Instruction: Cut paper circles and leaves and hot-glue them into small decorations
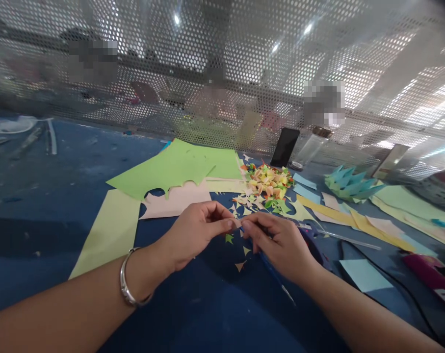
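Note:
My left hand (pixel 198 225), with a silver bangle (pixel 124 279) at the wrist, pinches a small piece of pale pink paper (pixel 237 223) between thumb and fingertips. My right hand (pixel 277 240) is closed on the same piece from the other side, so the fingertips nearly meet. Under the right hand runs a thin blue tool (pixel 272 272) with a metal tip; whether the palm holds it I cannot tell. Small scraps, such as a brown paper scrap (pixel 240 265) and a green paper scrap (pixel 229 239), lie below the hands on the blue table (pixel 193 314).
Behind the hands is a heap of small folded paper pieces (pixel 268 181). Cut green sheets (pixel 167 166) lie left of it. A phone (pixel 285 147) and a clear bottle (pixel 312 147) stand before a perforated metal screen (pixel 207 73). Rightward are paper strips (pixel 328 211) and a folded blue paper form (pixel 349 184).

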`<state>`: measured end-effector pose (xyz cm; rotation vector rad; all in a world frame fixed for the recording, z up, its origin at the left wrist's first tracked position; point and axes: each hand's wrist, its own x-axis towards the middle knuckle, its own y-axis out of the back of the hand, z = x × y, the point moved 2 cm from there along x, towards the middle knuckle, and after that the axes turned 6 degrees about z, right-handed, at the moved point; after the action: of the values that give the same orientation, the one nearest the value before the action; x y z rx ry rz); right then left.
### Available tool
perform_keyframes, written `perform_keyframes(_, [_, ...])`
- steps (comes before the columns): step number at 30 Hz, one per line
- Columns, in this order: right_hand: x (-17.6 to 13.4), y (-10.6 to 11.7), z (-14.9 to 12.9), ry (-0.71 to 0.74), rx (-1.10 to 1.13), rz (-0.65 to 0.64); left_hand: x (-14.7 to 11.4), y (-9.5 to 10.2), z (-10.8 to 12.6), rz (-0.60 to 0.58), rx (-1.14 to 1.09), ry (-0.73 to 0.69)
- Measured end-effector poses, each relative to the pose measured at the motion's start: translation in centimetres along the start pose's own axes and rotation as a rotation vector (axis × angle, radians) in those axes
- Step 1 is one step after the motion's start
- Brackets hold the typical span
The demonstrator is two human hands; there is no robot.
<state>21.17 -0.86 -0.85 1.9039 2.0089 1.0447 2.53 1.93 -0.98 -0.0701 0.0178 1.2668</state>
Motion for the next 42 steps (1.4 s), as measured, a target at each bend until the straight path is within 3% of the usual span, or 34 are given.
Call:
perform_keyframes(6, [-0.5, -0.1, -0.3, -0.07, 0.095, 0.008, -0.7, -0.3, 0.3, -0.031, 0.112, -0.114])
perform_keyframes(14, [-0.9, -0.3, -0.2, 0.011, -0.074, 0.062, -0.8, -0.9, -0.2, -0.078, 0.113, -0.155])
perform_keyframes(26, [-1.0, 0.3, 0.0, 0.077, -0.045, 0.073, -0.6, -0.9, 0.8, -0.074, 0.186, -0.161])
perform_keyframes(36, [-0.9, 0.6, 0.0, 0.193, -0.133, 0.172, -0.3, -0.4, 0.5, 0.047, 0.121, -0.15])
perform_keyframes(42, [-1.0, 0.3, -0.5, 0.295, -0.215, 0.188, -0.1, -0.3, 0.4, 0.062, 0.137, -0.174])
